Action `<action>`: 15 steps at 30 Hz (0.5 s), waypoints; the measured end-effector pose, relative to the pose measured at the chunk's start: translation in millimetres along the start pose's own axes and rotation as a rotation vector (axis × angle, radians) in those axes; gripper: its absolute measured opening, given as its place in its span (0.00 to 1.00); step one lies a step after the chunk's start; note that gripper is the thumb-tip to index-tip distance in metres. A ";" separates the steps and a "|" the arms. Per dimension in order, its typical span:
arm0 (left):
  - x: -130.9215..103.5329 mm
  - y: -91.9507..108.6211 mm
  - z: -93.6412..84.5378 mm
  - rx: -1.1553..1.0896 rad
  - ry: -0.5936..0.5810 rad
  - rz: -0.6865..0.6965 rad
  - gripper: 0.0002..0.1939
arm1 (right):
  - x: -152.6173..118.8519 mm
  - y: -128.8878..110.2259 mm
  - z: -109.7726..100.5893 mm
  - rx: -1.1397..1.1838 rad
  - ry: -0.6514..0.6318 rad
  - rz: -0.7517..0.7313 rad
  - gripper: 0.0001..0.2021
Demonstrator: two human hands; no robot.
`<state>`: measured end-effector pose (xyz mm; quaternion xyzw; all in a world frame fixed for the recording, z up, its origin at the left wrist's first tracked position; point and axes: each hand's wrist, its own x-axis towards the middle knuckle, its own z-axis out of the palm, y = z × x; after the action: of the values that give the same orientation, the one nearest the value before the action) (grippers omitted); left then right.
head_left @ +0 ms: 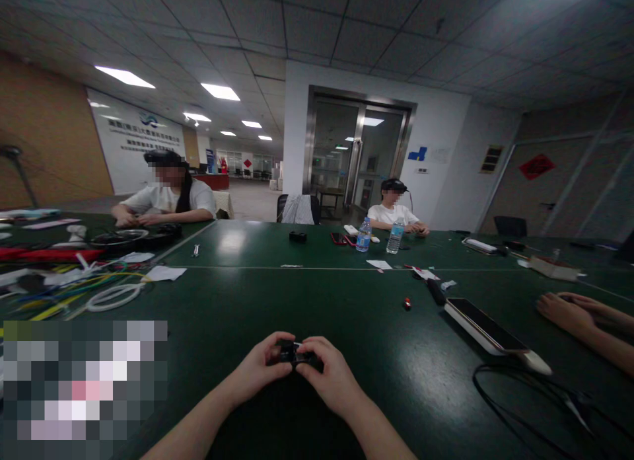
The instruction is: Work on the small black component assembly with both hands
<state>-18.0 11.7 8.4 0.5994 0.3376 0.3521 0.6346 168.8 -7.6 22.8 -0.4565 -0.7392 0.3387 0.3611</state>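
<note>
A small black object (pixel 296 356) is held between my two hands, low above the dark green table (pixel 277 301). My left hand (pixel 262 367) grips its left side between thumb and fingers. On the right side, my right hand (pixel 325 367) pinches it the same way. A small light part shows at its top edge; finer details are too small to tell. The fingertips of both hands are close together around it.
Cables (pixel 113 296) lie at the left. A small red item (pixel 407 303), a white device with a dark screen (pixel 488 324) and a black cable (pixel 525 407) lie at the right. Bottles (pixel 363 236) stand farther back. Another person's hands (pixel 569 311) rest at the right; two people sit opposite.
</note>
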 end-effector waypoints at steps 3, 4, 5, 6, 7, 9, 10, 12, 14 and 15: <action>0.8 -1.1 -0.3 -0.011 -0.001 0.010 0.24 | 0.4 0.9 0.6 0.009 0.016 -0.011 0.10; 0.9 -1.1 -0.4 -0.021 -0.008 0.012 0.24 | 0.3 0.9 0.6 0.007 0.019 -0.011 0.10; 0.8 -1.0 -0.6 -0.029 -0.016 0.010 0.24 | 0.2 0.8 0.5 0.005 0.019 -0.009 0.10; 0.6 -0.7 -0.8 -0.034 -0.023 0.008 0.25 | 0.1 0.7 0.4 0.003 0.017 -0.008 0.10; 0.4 -0.4 -0.9 -0.038 -0.029 0.006 0.25 | 0.0 0.6 0.2 0.002 0.016 -0.009 0.10; -0.3 0.3 -1.0 -0.041 -0.034 0.006 0.26 | -0.2 0.8 0.3 0.006 0.017 -0.014 0.10; -0.6 0.7 -0.9 -0.040 -0.034 0.004 0.26 | -0.3 1.0 0.4 0.009 0.020 -0.018 0.10; -1.2 1.8 -0.2 -0.034 -0.030 -0.003 0.26 | -0.1 1.7 0.9 0.014 0.030 -0.025 0.10; -1.6 2.8 0.8 -0.030 -0.023 -0.011 0.24 | 0.3 2.2 1.3 0.015 0.038 -0.031 0.10; -1.7 3.1 1.1 -0.029 -0.020 -0.012 0.24 | 0.5 2.3 1.3 0.016 0.040 -0.032 0.10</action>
<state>-18.1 9.8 11.6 0.5915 0.3295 0.3473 0.6488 168.6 -6.6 20.3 -0.4485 -0.7363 0.3296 0.3847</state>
